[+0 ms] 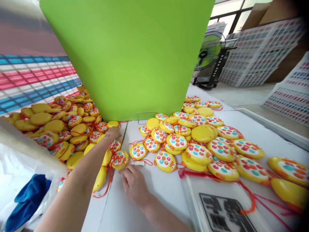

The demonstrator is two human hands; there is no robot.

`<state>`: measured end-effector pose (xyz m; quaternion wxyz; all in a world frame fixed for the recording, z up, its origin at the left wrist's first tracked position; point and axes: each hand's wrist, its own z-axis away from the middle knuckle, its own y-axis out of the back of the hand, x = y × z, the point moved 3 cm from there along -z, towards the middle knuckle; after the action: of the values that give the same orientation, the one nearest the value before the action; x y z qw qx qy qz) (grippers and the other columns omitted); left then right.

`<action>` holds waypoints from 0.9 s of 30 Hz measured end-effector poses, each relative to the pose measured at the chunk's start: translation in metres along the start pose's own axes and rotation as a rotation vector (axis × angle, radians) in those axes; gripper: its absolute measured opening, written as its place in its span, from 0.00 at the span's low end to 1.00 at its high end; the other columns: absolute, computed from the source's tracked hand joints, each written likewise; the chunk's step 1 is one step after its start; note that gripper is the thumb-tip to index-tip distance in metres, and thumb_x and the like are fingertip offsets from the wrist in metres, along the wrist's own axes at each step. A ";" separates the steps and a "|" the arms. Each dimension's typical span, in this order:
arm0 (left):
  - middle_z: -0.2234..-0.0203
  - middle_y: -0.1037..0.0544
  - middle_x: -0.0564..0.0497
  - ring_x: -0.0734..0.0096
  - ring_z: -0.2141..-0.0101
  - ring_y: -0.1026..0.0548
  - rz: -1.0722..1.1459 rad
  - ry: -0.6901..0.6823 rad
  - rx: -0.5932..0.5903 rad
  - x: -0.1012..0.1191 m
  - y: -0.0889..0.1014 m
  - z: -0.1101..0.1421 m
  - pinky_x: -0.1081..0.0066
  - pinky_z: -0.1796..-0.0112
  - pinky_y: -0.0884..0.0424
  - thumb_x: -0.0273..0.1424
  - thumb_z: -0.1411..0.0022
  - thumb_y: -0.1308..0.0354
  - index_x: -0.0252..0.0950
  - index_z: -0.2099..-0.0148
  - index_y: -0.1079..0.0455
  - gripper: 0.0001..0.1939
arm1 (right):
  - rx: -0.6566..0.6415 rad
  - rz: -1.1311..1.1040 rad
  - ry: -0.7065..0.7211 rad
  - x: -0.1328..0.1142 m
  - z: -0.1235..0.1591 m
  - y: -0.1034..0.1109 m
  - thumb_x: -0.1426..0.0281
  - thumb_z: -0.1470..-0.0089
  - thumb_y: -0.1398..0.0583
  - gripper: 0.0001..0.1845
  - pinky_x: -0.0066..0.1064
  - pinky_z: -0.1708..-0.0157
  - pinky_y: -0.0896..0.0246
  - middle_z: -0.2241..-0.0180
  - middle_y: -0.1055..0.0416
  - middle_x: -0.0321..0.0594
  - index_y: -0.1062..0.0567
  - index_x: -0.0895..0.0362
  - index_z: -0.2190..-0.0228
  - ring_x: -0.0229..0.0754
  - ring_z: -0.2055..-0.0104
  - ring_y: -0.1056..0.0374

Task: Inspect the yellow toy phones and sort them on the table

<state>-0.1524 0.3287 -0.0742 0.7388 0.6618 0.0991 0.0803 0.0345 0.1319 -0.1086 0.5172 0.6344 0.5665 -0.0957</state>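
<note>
Two heaps of round yellow toy phones with coloured buttons and orange cords lie on a white table [154, 206]. My left hand [113, 132] reaches far forward into the left heap [62, 125], its fingers curled over a yellow toy [113, 124] at the foot of a big green panel [127, 54]. My right hand [134, 183] rests palm down on the table, fingers spread toward a small white piece [138, 163] beside a toy phone [138, 151]. The right heap [200, 141] spreads out to the right of both hands.
A sheet printed with a black pattern [224, 214] lies at the near right. Clear plastic bagging and blue cloth [27, 199] sit at the near left. A fan [209, 51] and stacked white crates [260, 48] stand behind on the right.
</note>
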 end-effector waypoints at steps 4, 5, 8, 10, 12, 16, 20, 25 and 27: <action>0.57 0.26 0.37 0.52 0.58 0.27 0.065 -0.045 0.017 -0.008 0.004 0.008 0.63 0.60 0.32 0.22 0.56 0.42 0.34 0.51 0.34 0.26 | -0.002 -0.016 0.022 -0.001 0.002 0.000 0.83 0.54 0.47 0.19 0.30 0.61 0.38 0.64 0.31 0.39 0.27 0.54 0.63 0.40 0.61 0.35; 0.56 0.27 0.37 0.52 0.58 0.27 0.085 -0.056 0.049 -0.010 0.007 0.012 0.63 0.60 0.32 0.20 0.56 0.43 0.34 0.51 0.35 0.26 | -0.007 -0.015 0.033 -0.002 0.003 0.000 0.83 0.54 0.47 0.19 0.30 0.61 0.38 0.64 0.31 0.39 0.27 0.54 0.63 0.40 0.62 0.35; 0.55 0.28 0.38 0.57 0.56 0.28 0.166 -0.073 0.195 -0.014 0.027 0.028 0.64 0.58 0.32 0.19 0.53 0.49 0.33 0.51 0.37 0.24 | -0.013 0.000 0.050 -0.004 0.003 -0.001 0.83 0.55 0.47 0.19 0.31 0.61 0.37 0.64 0.30 0.40 0.26 0.55 0.63 0.41 0.62 0.34; 0.53 0.30 0.40 0.60 0.53 0.30 0.231 -0.074 0.313 -0.017 0.045 0.045 0.66 0.54 0.33 0.20 0.51 0.51 0.32 0.50 0.39 0.23 | -0.004 0.000 0.047 -0.005 0.003 0.000 0.82 0.53 0.48 0.20 0.32 0.60 0.37 0.63 0.30 0.41 0.27 0.54 0.61 0.42 0.60 0.34; 0.51 0.32 0.41 0.63 0.50 0.32 0.285 -0.079 0.429 -0.017 0.062 0.069 0.67 0.51 0.34 0.22 0.48 0.53 0.33 0.47 0.43 0.24 | 0.019 -0.006 0.038 -0.005 0.002 0.000 0.82 0.51 0.48 0.22 0.34 0.57 0.36 0.61 0.31 0.42 0.29 0.54 0.56 0.43 0.58 0.34; 0.51 0.32 0.45 0.66 0.55 0.28 0.824 -0.111 0.585 -0.013 0.061 0.145 0.66 0.58 0.28 0.25 0.47 0.54 0.38 0.46 0.48 0.24 | 0.109 0.016 0.025 -0.004 0.004 -0.002 0.82 0.50 0.49 0.27 0.38 0.54 0.36 0.55 0.32 0.46 0.37 0.55 0.48 0.45 0.53 0.35; 0.48 0.33 0.48 0.65 0.52 0.29 1.361 0.006 0.544 -0.012 0.005 0.227 0.66 0.57 0.28 0.29 0.48 0.50 0.43 0.50 0.43 0.20 | 0.116 0.014 0.038 -0.003 0.010 -0.006 0.81 0.51 0.49 0.18 0.37 0.59 0.34 0.61 0.30 0.45 0.33 0.57 0.58 0.45 0.58 0.32; 0.55 0.29 0.48 0.67 0.59 0.26 1.953 0.357 0.553 -0.007 -0.064 0.290 0.70 0.62 0.28 0.32 0.53 0.42 0.41 0.55 0.38 0.21 | 0.090 0.031 -0.011 -0.012 0.025 -0.001 0.83 0.58 0.49 0.23 0.39 0.58 0.34 0.60 0.31 0.44 0.34 0.57 0.58 0.46 0.56 0.34; 0.57 0.28 0.49 0.69 0.60 0.26 2.076 0.400 0.527 0.005 -0.074 0.302 0.71 0.61 0.29 0.31 0.54 0.40 0.38 0.57 0.36 0.20 | 0.073 0.076 0.056 -0.024 0.036 0.003 0.85 0.61 0.50 0.34 0.43 0.49 0.40 0.51 0.36 0.48 0.38 0.58 0.50 0.47 0.47 0.40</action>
<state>-0.0719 0.0311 -0.1169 0.1162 0.5353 -0.3757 0.7475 0.0458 0.0906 -0.1059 0.4810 0.6763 0.5523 -0.0787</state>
